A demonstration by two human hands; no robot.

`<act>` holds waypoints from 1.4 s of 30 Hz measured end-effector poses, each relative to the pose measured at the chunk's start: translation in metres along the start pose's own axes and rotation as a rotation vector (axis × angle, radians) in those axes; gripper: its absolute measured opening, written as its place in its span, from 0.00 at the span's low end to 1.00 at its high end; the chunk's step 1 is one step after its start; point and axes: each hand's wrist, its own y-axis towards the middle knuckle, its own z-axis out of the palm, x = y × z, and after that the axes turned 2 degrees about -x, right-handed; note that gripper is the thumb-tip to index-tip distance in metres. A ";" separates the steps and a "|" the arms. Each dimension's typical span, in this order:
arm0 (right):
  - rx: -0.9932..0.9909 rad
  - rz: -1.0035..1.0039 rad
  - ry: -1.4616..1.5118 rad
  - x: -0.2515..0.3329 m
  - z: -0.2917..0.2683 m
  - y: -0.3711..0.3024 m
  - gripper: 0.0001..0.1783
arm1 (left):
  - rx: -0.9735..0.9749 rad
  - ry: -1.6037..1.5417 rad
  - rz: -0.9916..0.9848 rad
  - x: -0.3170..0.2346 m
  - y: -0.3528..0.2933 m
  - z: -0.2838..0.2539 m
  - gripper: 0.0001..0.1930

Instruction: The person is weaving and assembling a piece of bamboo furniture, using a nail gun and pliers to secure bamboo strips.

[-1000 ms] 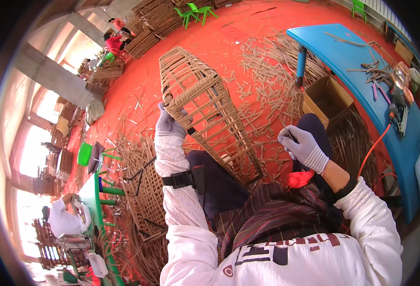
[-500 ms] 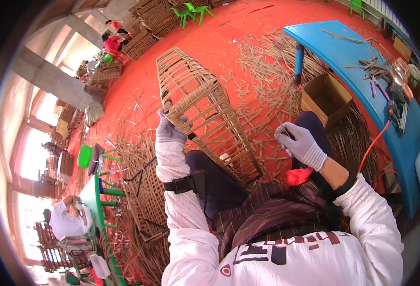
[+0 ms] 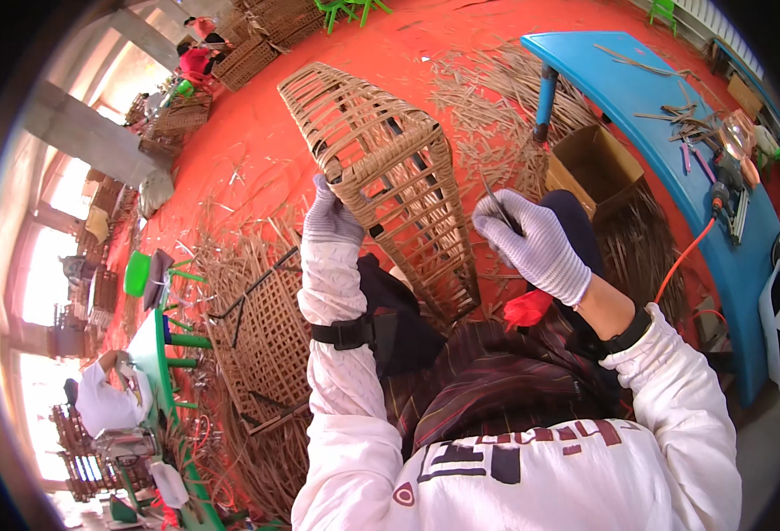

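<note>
An openwork woven basket (image 3: 439,234) with brown strips over a dark frame is held tilted in front of me, its lower end by my lap. My left hand (image 3: 332,217), in a pale knitted glove, grips its near left corner; some of the fingers are hidden behind the weave. My right hand (image 3: 539,248), gloved alike, is closed around a thin, dark, pointed tool (image 3: 495,202) whose tip points up and left. A small gap separates that tool from the basket's right side. Whether it is a knife or an awl I cannot tell.
A blue table (image 3: 620,84) at the right bears strips and tools with an orange cord. Beneath it stands an open cardboard box (image 3: 594,168). Cut strips (image 3: 487,115) litter the red floor. Another woven piece (image 3: 262,341) lies at my left. Other people work farther left.
The basket has swung right and turned, showing more of its side. My right hand has moved left and closer to it with the tool. My left hand keeps its hold.
</note>
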 end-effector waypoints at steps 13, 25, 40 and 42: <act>-0.119 0.064 0.305 -0.007 0.021 0.038 0.12 | 0.150 0.059 0.053 -0.013 -0.039 -0.032 0.20; 0.099 0.043 0.358 -0.034 0.061 0.055 0.14 | -0.140 0.124 0.054 -0.037 -0.082 -0.067 0.26; 0.235 0.093 0.512 -0.049 0.063 0.060 0.14 | -0.051 -0.065 0.110 0.014 -0.080 -0.018 0.15; 0.188 0.057 0.509 -0.055 0.064 0.056 0.14 | -0.101 0.012 0.106 0.013 -0.081 -0.024 0.14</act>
